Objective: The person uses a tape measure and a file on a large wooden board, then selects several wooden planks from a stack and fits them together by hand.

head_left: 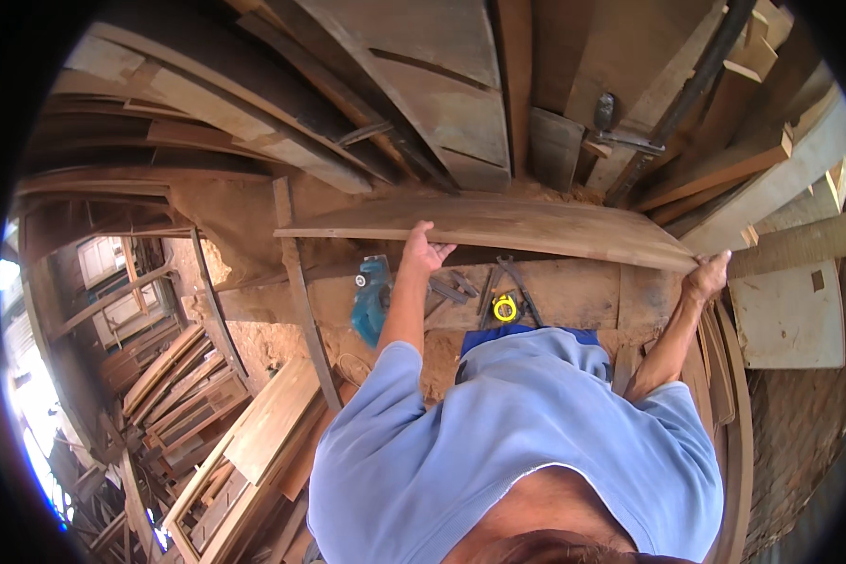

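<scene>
Across the centre of the frame, the left hand [425, 250] holds the near edge of a board [526, 226] and the right hand [708, 275] grips its right end, while a yellow tape [505, 308] and teal power tool [371, 301] lie just below it in the frame.

Underside of board [526, 224] hidden, head [573, 549] cut off at lower edge
</scene>
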A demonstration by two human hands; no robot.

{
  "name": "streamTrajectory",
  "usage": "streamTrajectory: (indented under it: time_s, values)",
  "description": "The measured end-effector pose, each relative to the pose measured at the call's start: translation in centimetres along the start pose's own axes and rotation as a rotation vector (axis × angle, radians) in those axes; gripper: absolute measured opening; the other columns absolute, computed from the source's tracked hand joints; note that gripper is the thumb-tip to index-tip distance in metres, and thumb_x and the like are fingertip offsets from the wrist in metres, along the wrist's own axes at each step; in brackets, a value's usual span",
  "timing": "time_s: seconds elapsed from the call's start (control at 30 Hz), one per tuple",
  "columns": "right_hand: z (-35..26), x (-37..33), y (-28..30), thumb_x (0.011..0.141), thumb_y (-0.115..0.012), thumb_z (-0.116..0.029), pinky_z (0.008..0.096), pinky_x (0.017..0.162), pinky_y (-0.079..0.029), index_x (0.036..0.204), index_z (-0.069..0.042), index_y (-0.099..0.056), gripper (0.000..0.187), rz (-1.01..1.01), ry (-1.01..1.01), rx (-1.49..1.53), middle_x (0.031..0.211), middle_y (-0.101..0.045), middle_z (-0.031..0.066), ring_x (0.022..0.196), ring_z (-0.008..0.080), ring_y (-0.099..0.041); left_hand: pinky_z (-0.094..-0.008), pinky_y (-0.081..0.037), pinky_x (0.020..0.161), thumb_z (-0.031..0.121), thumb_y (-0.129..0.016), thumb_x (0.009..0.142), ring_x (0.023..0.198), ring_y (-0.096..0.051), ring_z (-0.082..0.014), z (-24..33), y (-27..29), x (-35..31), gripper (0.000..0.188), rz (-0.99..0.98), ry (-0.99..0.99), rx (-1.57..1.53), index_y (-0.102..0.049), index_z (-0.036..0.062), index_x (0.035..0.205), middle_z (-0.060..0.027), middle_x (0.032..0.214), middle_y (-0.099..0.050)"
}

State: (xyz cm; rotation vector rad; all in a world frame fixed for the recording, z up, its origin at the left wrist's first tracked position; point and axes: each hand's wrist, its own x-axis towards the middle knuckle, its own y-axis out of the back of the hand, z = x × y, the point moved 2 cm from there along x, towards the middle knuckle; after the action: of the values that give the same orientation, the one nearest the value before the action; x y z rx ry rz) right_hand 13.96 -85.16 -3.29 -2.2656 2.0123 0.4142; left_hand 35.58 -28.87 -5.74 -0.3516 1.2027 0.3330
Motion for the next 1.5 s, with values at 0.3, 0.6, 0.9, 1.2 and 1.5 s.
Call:
streamTrajectory:
  time_s: [0.3,0.6,0.9,1.2,1.5]
  values:
    - [-6.4,-2.4,-0.5,0.103,-0.047,-0.035,0.0304,0.058,-0.042,0.070,-0.011,-0.042,0.041,-0.026,-0.008,0.188,0.060,-0.041,0.0000,0.057,0.0129,-0.042,-0.0484,-0.054,0.088,0.030,-0.061,0.085,0.105,-0.062,-0.0318,1.7,0.9,-2.4,0.041,-0.047,0.023,0.014,-0.054,0.0069,0.118,-0.0136,0.116,-0.062]
    - [-5.6,-0.4,-1.8,0.103,-0.045,-0.037,0.0296,0.058,-0.042,0.075,-0.010,-0.051,0.039,-0.028,0.100,0.057,0.064,-0.043,-0.0018,0.060,0.0122,-0.043,-0.0316,-0.059,0.057,0.038,-0.059,0.088,0.076,-0.070,-0.0325,2.5,-1.4,-2.3,0.044,-0.082,0.013,0.098,-0.056,0.0004,0.112,-0.0154,0.092,-0.067]
    - [-1.1,6.3,-2.0,0.099,-0.049,-0.024,0.0320,0.058,-0.045,0.082,0.003,-0.059,0.033,-0.149,0.428,-0.052,0.066,-0.049,0.0030,0.059,0.0129,-0.046,-0.0525,-0.046,0.097,0.067,-0.065,0.079,0.125,-0.047,-0.0511,4.0,-2.4,-5.1,0.109,-0.019,-0.239,0.185,-0.018,-0.0012,0.150,-0.0290,0.152,-0.026]
    - [0.1,2.9,-3.7,0.096,-0.053,-0.046,0.0355,0.047,-0.036,0.063,-0.005,-0.055,0.052,0.100,-0.004,-0.125,0.054,-0.050,0.0042,0.046,0.0164,-0.044,-0.0559,-0.020,0.113,0.042,-0.070,0.082,0.142,-0.022,-0.0452,1.3,-7.7,-13.5,0.087,-0.199,-1.252,1.608,-0.029,0.0051,0.149,-0.0266,0.152,-0.027]
    - [2.2,1.3,-1.3,0.097,-0.050,-0.042,0.0404,0.063,-0.051,0.080,0.005,-0.063,0.051,0.170,-0.055,-0.536,0.071,-0.067,0.0206,0.064,0.0264,-0.065,-0.0442,-0.043,0.088,0.033,-0.077,0.075,0.100,-0.062,-0.0277,-2.3,-9.6,-7.3,0.036,-0.197,-1.209,2.136,-0.065,0.0146,0.104,-0.0064,0.101,-0.071]
